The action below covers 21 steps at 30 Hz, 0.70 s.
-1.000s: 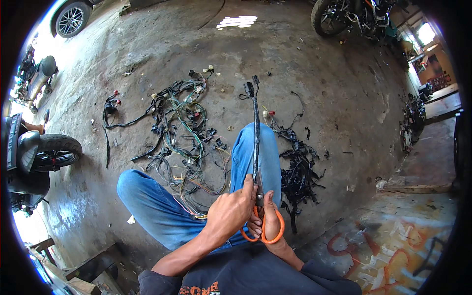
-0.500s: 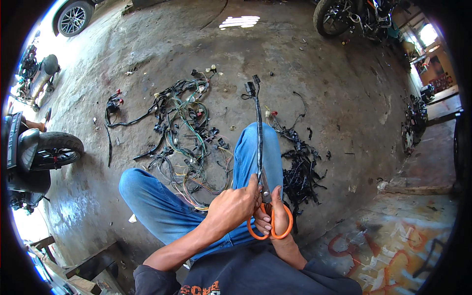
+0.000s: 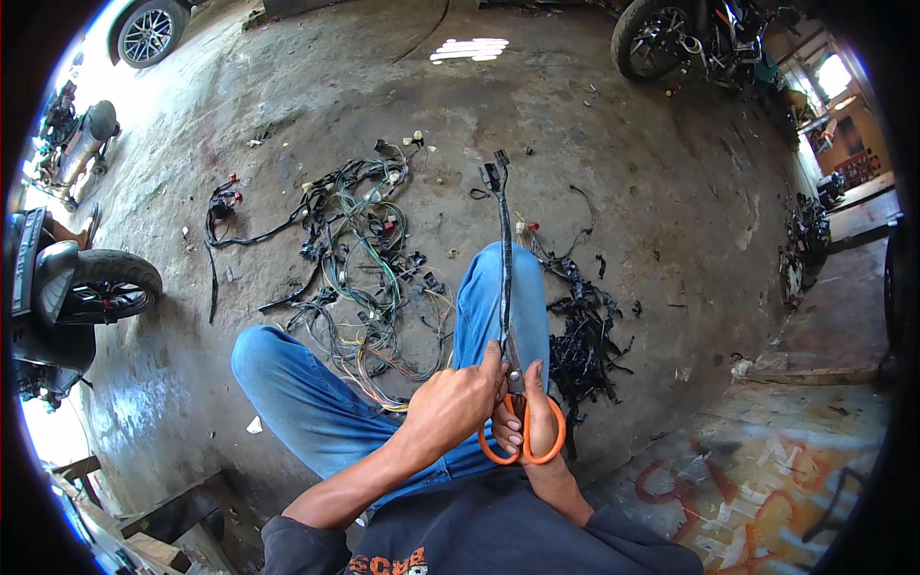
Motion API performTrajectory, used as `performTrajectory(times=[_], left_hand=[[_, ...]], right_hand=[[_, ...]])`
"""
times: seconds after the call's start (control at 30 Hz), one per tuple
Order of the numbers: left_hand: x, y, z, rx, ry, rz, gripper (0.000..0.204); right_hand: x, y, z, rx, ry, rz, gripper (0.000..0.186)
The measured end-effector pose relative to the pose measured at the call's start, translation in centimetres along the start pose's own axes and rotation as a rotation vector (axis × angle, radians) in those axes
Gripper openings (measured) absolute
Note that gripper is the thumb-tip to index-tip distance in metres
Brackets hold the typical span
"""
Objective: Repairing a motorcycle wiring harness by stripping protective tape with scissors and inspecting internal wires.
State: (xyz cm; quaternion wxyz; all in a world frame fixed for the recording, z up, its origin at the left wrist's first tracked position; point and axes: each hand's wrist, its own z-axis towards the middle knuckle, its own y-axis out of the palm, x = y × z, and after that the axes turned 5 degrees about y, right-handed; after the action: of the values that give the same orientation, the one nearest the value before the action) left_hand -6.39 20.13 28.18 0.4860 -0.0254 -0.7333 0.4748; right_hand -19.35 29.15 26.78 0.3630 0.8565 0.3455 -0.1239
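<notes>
A black-wrapped wire bundle (image 3: 505,259) rises in front of my right knee, with black connectors (image 3: 494,175) at its far end. My left hand (image 3: 452,402) is closed on the near end of this bundle, its index finger stretched along it. In my right hand (image 3: 542,426) is a pair of scissors (image 3: 561,443) with orange handles, the thumb and fingers at the loops. The blades point away from me and lie right beside the bundle. How much of the bundle sits between the blades is hidden by my left fingers.
Tangled wiring harness (image 3: 369,249) lies on the concrete floor beyond my left knee. Black scraps (image 3: 585,335) are heaped right of my right knee. Motorcycles stand at the left (image 3: 105,287) and far right (image 3: 652,38). A car wheel (image 3: 149,34) shows far left.
</notes>
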Motion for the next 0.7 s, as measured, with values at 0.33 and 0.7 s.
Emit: performTrajectory(times=[0.33,0.7], left_hand=[[-1.7,-0.5,0.0,-0.060,0.107,0.130,0.042],[-4.9,-2.6,0.6,-0.148,0.245,0.212,0.041]], right_hand=[[0.4,-0.5,-0.1,-0.027,-0.049,-0.101,0.062],[-1.2,-1.8,0.3,-0.203,0.075,-0.023,0.067]])
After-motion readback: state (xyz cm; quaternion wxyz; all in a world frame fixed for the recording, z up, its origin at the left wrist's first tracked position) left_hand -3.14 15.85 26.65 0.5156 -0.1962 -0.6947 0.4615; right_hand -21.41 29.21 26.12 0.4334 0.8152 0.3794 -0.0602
